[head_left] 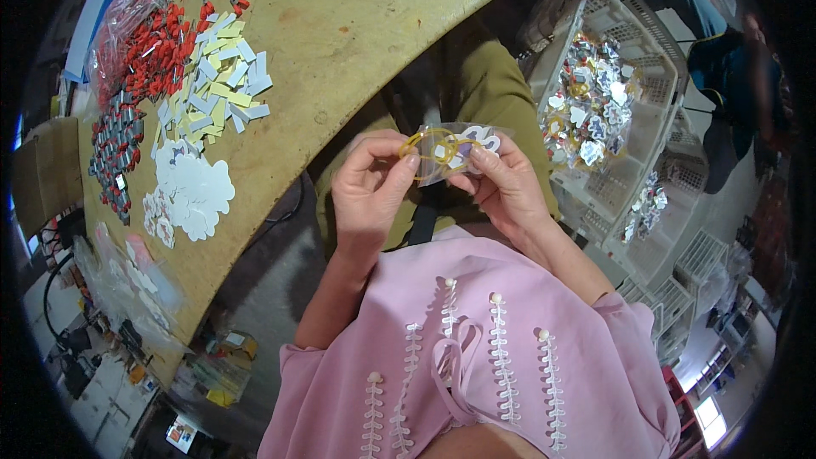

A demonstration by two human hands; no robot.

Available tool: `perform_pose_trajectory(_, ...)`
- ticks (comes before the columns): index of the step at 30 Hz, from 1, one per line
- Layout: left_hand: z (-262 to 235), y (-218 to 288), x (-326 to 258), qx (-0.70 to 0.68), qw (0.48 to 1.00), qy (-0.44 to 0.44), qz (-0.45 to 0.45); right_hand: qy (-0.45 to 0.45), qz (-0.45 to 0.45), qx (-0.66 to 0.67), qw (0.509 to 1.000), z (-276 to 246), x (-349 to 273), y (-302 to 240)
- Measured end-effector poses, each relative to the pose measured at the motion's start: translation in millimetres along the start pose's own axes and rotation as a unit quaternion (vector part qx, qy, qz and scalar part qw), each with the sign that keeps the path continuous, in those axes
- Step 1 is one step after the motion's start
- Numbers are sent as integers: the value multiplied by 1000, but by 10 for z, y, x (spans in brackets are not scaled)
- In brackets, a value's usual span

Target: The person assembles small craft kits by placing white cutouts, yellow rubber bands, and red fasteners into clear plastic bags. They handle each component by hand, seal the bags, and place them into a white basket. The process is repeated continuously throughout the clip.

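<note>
Over my lap, my left hand [371,183] pinches a looped yellow cord [416,138] between thumb and fingertips, at the left end of a small clear plastic bag [432,177]. My right hand [510,183] grips the bag's right side, thumb on top and fingers underneath. White-edged cutout pieces with purple patches [478,138] show at that end, by my right thumb. The cord's loops lie across the bag's left half; whether they are inside it or on top, I cannot tell. My fingers hide part of the bag.
On the yellowish table [340,25] at left lie red-tipped pieces [157,51], grey cylindrical pieces [117,140], pale yellow and white paper slips [223,76] and white scalloped cutouts [194,191]. At right stands a plastic crate [659,59] holding many filled packets [595,106].
</note>
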State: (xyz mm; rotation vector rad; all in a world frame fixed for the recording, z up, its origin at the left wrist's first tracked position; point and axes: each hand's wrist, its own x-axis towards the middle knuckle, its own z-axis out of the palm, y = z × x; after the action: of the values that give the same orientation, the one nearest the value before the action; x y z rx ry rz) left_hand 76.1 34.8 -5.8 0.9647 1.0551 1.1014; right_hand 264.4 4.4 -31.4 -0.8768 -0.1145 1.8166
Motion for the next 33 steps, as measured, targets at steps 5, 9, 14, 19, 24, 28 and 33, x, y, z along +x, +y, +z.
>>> perform_pose_trajectory(5,101,44,-32,-56,994,3,-94,15,51,8,999,168,-5,-71)
perform_pose_trajectory(9,152,187,-27,261,960,27,98,15,53,27,998,60,33,6)
perform_pose_trajectory(14,102,224,-1,228,966,-6,117,-18,61,126,990,64,165,86)
perform_pose_trajectory(19,179,533,162,111,992,-1,52,-116,67,227,965,204,348,28)
perform_pose_trajectory(24,284,867,405,157,974,11,165,-145,32,254,956,510,455,-175)
perform_pose_trajectory(28,362,1073,570,170,966,40,192,-145,7,257,955,684,552,-265)
perform_pose_trajectory(33,353,1181,778,195,958,66,201,-140,-10,275,951,785,624,-270)
